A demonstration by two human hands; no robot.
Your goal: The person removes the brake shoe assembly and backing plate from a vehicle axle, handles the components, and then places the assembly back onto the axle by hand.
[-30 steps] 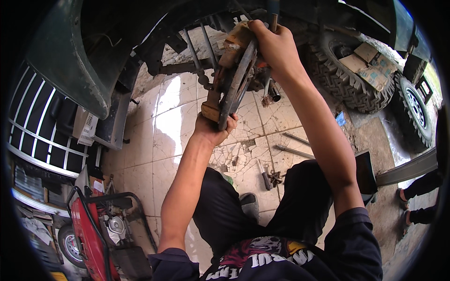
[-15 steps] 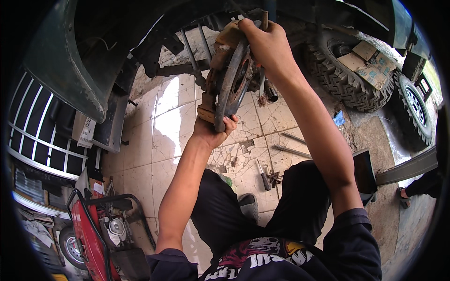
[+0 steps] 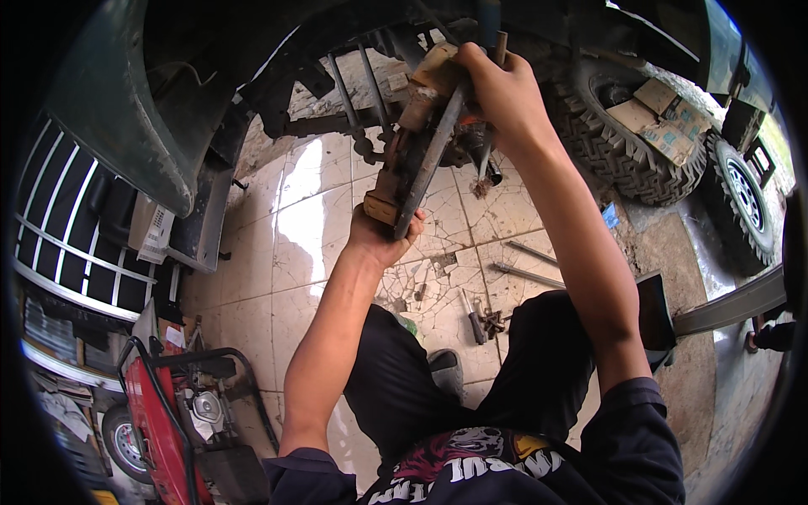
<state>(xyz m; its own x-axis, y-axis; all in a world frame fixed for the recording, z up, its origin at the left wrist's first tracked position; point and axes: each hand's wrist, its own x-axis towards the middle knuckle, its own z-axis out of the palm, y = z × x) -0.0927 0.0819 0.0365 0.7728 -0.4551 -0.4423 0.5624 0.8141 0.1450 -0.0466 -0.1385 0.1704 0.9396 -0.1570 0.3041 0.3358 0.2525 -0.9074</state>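
Note:
A worn round brake part [image 3: 431,160], seen nearly edge-on with a grey rim, stands tilted under the vehicle, its top leaning right. Against its left side sits a rusty bracket [image 3: 408,126] with yellowish-brown blocks at top and bottom. My left hand [image 3: 380,240] cups the lower end from below, fingers curled round the lower block and rim. At the top, my right hand [image 3: 505,93] is closed round the upper end; most of its fingers are hidden. Behind the part, the axle hub [image 3: 471,139] is partly hidden.
Tyres [image 3: 631,143] with cardboard [image 3: 661,114] on one lie to the right. A screwdriver [image 3: 473,320], several bolts [image 3: 494,321] and metal rods [image 3: 526,273] lie on the cracked tiles [image 3: 261,227]. A red machine [image 3: 156,421] stands lower left; a dark body panel [image 3: 126,126] overhangs upper left.
The brake part has turned more edge-on, and its top has swung right. My right hand has shifted slightly right and down with it; my left hand stays nearly in place.

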